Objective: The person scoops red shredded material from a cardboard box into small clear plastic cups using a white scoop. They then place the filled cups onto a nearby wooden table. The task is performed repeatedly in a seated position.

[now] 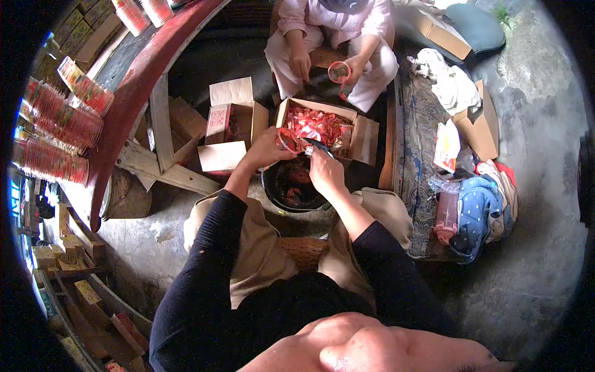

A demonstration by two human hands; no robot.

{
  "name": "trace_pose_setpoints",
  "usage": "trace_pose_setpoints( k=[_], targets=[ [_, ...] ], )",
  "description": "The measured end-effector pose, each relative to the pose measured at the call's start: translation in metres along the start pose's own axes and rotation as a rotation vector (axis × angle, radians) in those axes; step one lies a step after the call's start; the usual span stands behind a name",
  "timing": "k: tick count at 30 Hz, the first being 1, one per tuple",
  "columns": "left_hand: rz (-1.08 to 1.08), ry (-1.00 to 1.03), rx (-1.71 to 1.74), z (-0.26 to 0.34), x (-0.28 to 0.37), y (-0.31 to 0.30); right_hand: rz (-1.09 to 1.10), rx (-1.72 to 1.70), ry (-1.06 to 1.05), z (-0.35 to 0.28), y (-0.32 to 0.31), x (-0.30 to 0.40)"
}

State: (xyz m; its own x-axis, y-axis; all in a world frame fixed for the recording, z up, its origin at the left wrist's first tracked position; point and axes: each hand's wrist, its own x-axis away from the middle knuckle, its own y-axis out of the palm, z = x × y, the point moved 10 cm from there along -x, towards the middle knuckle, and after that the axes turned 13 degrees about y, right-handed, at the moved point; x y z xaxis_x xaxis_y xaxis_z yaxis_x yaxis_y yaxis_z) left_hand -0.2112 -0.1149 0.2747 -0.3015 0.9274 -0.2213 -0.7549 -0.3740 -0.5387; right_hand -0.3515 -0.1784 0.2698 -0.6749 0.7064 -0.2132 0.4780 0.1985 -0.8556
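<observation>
My left hand [261, 149] grips a clear plastic cup with a red rim [289, 141], tilted above a black bucket [269, 191] between my knees. Close to the cup's edge, my right hand [327, 171] pinches a small pale piece [308, 150], too small to identify. Dark reddish contents lie inside the bucket, partly hidden by my hands. Just beyond it, an open cardboard box [365, 142] holds a heap of red and whitish plastic scraps [316, 123].
Opposite sits a person [332, 28] holding a similar red-rimmed cup [340, 72]. Another open carton [260, 121] stands left of the scrap box. Stacked cups [60, 121] line a red-edged table [135, 60]. Right, a patterned bench [416, 139] bears cloths, a carton and a pink bottle [447, 216].
</observation>
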Motion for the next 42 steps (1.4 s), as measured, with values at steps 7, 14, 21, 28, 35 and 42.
trace_pose_setpoints(
  k=[7,14,21,28,35,42],
  targets=[
    [0.105,0.007,0.079,0.001,0.001,-0.008,-0.049,0.000,0.050,-0.003,-0.013,0.002],
    [0.141,0.078,-0.164,0.000,0.000,-0.005,-0.007,0.070,-0.026,-0.012,-0.009,0.007],
    [-0.035,-0.106,0.040,-0.015,0.003,0.004,0.059,0.050,-0.030,-0.019,-0.012,0.006],
    [-0.080,-0.097,0.097,-0.008,0.001,0.010,0.021,-0.031,-0.004,-0.013,-0.005,0.004],
    [0.118,0.001,-0.050,-0.023,0.000,-0.008,-0.038,-0.021,0.022,-0.007,-0.005,0.002],
    [0.187,0.018,-0.224,0.011,0.000,-0.013,-0.070,0.078,0.040,-0.010,-0.010,0.006]
  ],
)
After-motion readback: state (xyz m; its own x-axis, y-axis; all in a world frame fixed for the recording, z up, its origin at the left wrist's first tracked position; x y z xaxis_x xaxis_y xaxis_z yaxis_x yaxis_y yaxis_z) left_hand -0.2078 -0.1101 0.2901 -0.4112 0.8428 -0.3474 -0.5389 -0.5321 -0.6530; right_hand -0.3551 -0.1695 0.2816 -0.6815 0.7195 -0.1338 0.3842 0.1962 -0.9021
